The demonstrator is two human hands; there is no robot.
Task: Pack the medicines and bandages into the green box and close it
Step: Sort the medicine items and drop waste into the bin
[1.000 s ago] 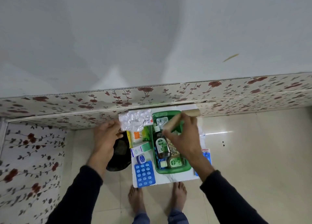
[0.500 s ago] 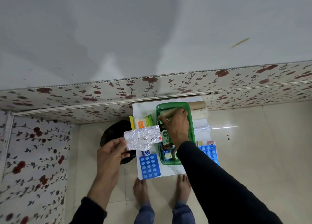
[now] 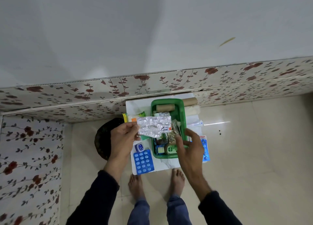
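Observation:
The open green box (image 3: 182,113) stands on a small white table (image 3: 135,104). Inside it lie a brown bandage roll (image 3: 165,107), bottles and small jars. My left hand (image 3: 122,138) holds a silver foil blister strip (image 3: 153,125) above the box's left side. My right hand (image 3: 189,146) hovers over the box's right edge, fingers apart and holding nothing. A blue blister pack (image 3: 143,162) and a small blue jar (image 3: 139,147) lie left of the box. Another blue pack (image 3: 205,148) lies to its right.
A second brown roll (image 3: 190,101) and white packets (image 3: 194,123) lie on the table right of the box. A yellow-green packet (image 3: 133,117) lies at the left. A dark round object (image 3: 104,140) sits on the floor beside the table. My bare feet (image 3: 137,182) are below it.
My right hand put the bandage roll into the far end of the box, then drew back to the box's right edge. My left hand brought the foil strip over the box.

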